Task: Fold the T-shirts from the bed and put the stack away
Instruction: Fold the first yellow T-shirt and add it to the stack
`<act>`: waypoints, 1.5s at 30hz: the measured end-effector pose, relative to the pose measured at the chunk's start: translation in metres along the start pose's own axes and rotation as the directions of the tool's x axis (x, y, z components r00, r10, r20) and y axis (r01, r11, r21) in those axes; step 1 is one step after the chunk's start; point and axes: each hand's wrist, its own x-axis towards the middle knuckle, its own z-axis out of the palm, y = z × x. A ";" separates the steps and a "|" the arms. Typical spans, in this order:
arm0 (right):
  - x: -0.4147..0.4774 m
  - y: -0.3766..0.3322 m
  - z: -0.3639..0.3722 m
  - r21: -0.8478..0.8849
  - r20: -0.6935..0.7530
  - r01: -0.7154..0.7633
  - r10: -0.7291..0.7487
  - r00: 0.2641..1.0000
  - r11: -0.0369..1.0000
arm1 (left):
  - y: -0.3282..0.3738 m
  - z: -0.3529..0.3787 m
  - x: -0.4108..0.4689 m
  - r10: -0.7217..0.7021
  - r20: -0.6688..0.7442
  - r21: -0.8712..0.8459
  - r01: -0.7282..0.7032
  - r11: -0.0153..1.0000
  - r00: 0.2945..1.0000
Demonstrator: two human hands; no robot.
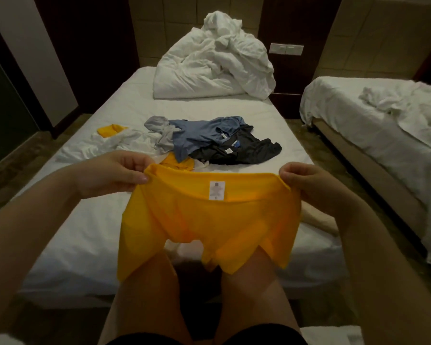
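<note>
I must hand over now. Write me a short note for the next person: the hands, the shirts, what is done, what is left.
The left hand and the right hand each pinch the top edge of the yellow T-shirt, held up over the bed.
Unfolded in a heap mid-bed: blue shirt, black shirt, white shirt.
Done: no folded stack in view.
Left: fold all, stack, put away.

Bed (90,220) extending away from the viewer. At its far end, a heaped duvet (214,68); before it, at mid-length, a pile of T-shirts (204,138). Nearest, the held T-shirt (209,220) hangs over the person's legs (254,295), with the left hand (112,173) and right hand (311,183) at its upper corners (each pinching the edge). A second bed (383,135) lies to the right, apart.
</note>
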 end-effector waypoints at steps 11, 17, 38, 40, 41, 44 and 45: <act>0.037 -0.128 -0.038 -0.124 -0.360 0.303 -0.328 0.874 0.945 | 0.113 -0.014 0.025 0.134 -0.331 0.118 -0.100 0.988 0.934; 0.039 -0.184 -0.051 -0.556 -0.280 0.324 -0.540 0.794 0.765 | 0.153 -0.025 0.028 0.214 -0.337 0.198 -0.153 0.968 0.917; 0.032 -0.125 -0.029 -0.049 0.080 0.047 -0.043 0.996 0.998 | 0.110 -0.011 0.018 0.047 -0.307 0.144 -0.002 0.990 0.951; 0.031 -0.123 -0.026 -0.167 0.049 0.042 -0.034 0.998 0.985 | 0.108 -0.007 0.021 0.043 -0.332 0.137 0.004 0.991 0.942; 0.030 -0.122 -0.026 -0.229 0.029 0.047 -0.042 0.999 0.972 | 0.107 -0.006 0.022 0.037 -0.355 0.121 0.006 0.993 0.934; 0.028 -0.119 -0.027 -0.332 -0.059 0.088 -0.114 0.992 0.939 | 0.102 -0.008 0.023 0.011 -0.465 0.102 0.042 0.994 0.885; 0.027 -0.117 -0.029 -0.342 -0.098 0.097 -0.138 0.986 0.935 | 0.099 -0.010 0.022 0.005 -0.489 0.097 0.048 0.994 0.872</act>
